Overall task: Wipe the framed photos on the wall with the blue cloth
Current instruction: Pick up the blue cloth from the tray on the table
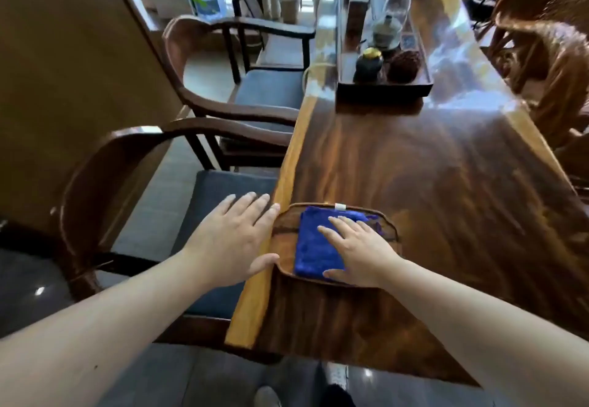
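A folded blue cloth (310, 244) lies in a shallow wooden tray (285, 231) near the front left corner of a long dark wooden table (430, 199). My right hand (360, 252) rests flat on the cloth's right half, fingers spread. My left hand (236, 237) hovers open just left of the tray at the table's edge, thumb near the tray's rim. No framed photos are in view.
Two wooden armchairs with grey cushions (223, 196) (255, 84) stand along the table's left side. A dark tea tray (382, 87) with pots and jars sits further up the table. A carved wooden chair (548, 71) is at the right. A brown wall panel (63, 71) is at the left.
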### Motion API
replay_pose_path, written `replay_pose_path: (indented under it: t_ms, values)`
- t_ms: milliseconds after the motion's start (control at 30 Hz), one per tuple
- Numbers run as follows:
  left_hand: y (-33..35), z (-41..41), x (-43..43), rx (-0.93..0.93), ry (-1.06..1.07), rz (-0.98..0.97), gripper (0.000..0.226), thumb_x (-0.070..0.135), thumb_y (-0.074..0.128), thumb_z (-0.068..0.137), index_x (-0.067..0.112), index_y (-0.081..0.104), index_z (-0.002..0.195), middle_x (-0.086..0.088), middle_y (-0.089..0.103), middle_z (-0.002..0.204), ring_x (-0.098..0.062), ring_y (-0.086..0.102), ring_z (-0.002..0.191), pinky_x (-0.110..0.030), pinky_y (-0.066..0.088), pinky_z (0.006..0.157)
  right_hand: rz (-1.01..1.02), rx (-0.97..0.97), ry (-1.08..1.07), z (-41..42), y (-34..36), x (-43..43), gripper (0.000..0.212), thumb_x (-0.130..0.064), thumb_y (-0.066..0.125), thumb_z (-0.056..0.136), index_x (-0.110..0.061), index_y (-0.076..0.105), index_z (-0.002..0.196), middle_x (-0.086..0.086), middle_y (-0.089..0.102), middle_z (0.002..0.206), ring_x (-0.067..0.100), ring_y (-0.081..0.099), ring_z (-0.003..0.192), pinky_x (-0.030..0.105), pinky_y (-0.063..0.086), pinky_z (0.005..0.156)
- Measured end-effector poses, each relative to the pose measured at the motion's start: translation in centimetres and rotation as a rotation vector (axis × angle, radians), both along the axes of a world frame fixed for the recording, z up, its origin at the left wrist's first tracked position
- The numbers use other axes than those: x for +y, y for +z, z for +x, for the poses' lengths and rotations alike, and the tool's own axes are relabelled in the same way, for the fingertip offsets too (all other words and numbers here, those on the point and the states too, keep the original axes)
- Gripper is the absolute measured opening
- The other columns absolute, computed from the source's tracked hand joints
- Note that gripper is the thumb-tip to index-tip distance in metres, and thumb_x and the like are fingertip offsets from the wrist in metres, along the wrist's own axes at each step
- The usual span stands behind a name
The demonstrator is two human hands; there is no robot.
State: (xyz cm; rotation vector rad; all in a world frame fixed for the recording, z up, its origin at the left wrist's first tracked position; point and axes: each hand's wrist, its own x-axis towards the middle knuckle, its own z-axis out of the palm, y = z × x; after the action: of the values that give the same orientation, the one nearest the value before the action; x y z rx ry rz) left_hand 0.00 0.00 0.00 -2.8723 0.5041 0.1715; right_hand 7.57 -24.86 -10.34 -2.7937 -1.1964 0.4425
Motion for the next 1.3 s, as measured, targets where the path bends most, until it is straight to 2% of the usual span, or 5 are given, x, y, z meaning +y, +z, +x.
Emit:
replay_pose_path:
  t_ms: [233,433,533,733,1300]
  values:
    - [-2.5,0.9,0.5,0.027,0.077,-0.017,0.081,0.066,0.030,0.085,0.008,0.043,0.140,-0.017,0.053,0.140,-0.033,0.050,0.129,-0.052,0.046,0.101,-0.092,0.029,0.012,0.8,-4.5,0.5,0.084,-0.063,0.049,0.083,-0.022,0.015,0.150,0.016,0.009,0.158,0.033,0.005,0.145,0.055,0.013,0.115]
    - [-2.2,2.1,0.4,0.023,0.109,-0.033,0.079,0.065,0.032,0.085,0.009,0.044,0.139,-0.017,0.056,0.137,-0.033,0.052,0.127,-0.050,0.048,0.099,-0.130,-0.126,0.141,1.8,-4.7,1.2,0.047,-0.011,0.065,0.084,0.002,0.052,0.127,0.032,0.055,0.125,0.050,0.055,0.112,0.054,0.051,0.087]
    - [-1.8,2.5,0.4,-0.009,0.106,-0.038,0.076,0.062,0.043,0.085,0.008,0.044,0.139,-0.017,0.056,0.137,-0.033,0.052,0.126,-0.049,0.048,0.099,-0.071,-0.102,0.168,3.3,-3.6,1.7,0.037,-0.011,0.058,0.087,-0.003,0.051,0.123,0.020,0.062,0.115,0.037,0.062,0.101,0.044,0.055,0.072]
    - [0.5,2.4,1.6,-0.080,0.186,-0.008,0.075,0.055,0.054,0.085,0.008,0.040,0.142,-0.017,0.053,0.141,-0.032,0.049,0.129,-0.048,0.048,0.100,0.133,0.085,0.048,6.7,0.2,2.4,0.016,-0.015,0.048,0.089,-0.015,0.054,0.103,0.005,0.065,0.097,0.026,0.061,0.088,0.029,0.041,0.071]
    - [17.1,-7.5,15.9,-0.421,0.501,0.197,0.074,0.053,0.057,0.083,0.005,0.044,0.138,-0.020,0.057,0.134,-0.035,0.055,0.122,-0.048,0.048,0.098,0.672,-0.033,0.296,4.4,23.1,26.1,0.016,-0.015,0.053,0.079,-0.011,0.059,0.093,0.009,0.067,0.075,0.029,0.059,0.066,0.040,0.049,0.060]
